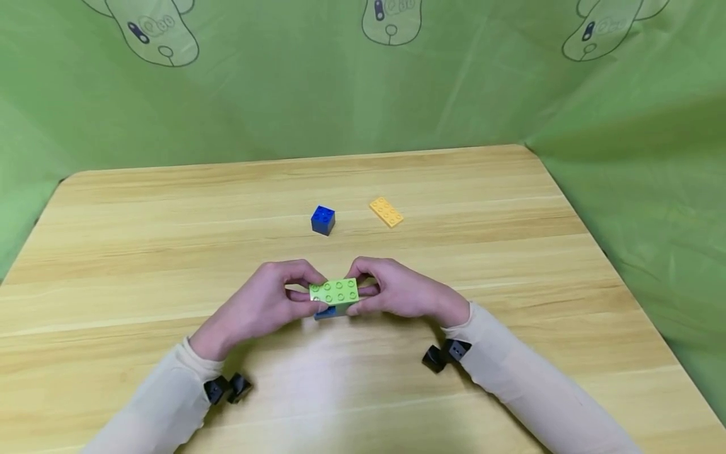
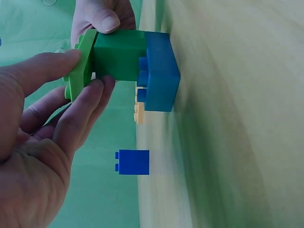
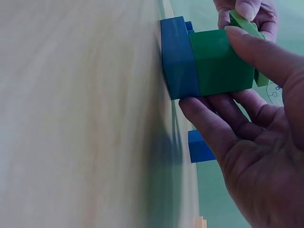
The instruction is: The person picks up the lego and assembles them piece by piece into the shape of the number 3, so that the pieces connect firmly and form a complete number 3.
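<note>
My left hand pinches a thin lime-green building-block plate at its left end, thumb on the near side. Below it, a green block sits on one end of a longer blue block, whose other studs show bare on the left. With thumb and fingers, my right hand grips the green block from the right; a fingertip also touches the blue one in the right wrist view. The plate is tilted over the green block, with a gap on the left-hand side. Whether the stack touches the tabletop, I cannot tell.
Beyond the hands, a dark blue square block stands on the wooden table. To its right lies a flat yellow-orange plate, studs up. Green cloth hangs behind the table and along its sides.
</note>
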`<state>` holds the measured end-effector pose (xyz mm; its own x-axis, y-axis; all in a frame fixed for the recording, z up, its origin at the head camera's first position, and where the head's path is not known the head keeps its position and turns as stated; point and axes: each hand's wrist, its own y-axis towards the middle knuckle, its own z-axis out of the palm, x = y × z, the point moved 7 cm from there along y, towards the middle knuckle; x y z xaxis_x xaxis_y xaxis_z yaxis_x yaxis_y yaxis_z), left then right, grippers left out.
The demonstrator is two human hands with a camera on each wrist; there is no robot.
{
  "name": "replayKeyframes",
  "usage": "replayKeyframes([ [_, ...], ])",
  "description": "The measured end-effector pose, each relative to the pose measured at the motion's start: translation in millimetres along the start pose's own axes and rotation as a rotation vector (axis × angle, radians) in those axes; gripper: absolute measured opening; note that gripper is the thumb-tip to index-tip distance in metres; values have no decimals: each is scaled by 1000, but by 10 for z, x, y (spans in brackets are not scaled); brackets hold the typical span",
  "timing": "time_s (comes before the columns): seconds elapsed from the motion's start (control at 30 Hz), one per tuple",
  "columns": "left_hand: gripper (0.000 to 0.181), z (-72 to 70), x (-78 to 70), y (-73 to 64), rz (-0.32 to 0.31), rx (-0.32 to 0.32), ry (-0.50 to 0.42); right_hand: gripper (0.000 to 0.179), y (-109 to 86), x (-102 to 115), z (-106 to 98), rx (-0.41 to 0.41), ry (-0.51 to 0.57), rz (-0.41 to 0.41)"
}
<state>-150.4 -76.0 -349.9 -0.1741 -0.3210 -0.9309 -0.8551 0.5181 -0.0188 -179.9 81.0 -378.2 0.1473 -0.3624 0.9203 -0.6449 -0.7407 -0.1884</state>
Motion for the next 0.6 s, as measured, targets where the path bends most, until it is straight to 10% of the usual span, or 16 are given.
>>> replayKeyframes([
  [0.6, 23, -16, -25, 10, 12, 9, 32, 46, -101, 143, -5, 6, -62, -112],
])
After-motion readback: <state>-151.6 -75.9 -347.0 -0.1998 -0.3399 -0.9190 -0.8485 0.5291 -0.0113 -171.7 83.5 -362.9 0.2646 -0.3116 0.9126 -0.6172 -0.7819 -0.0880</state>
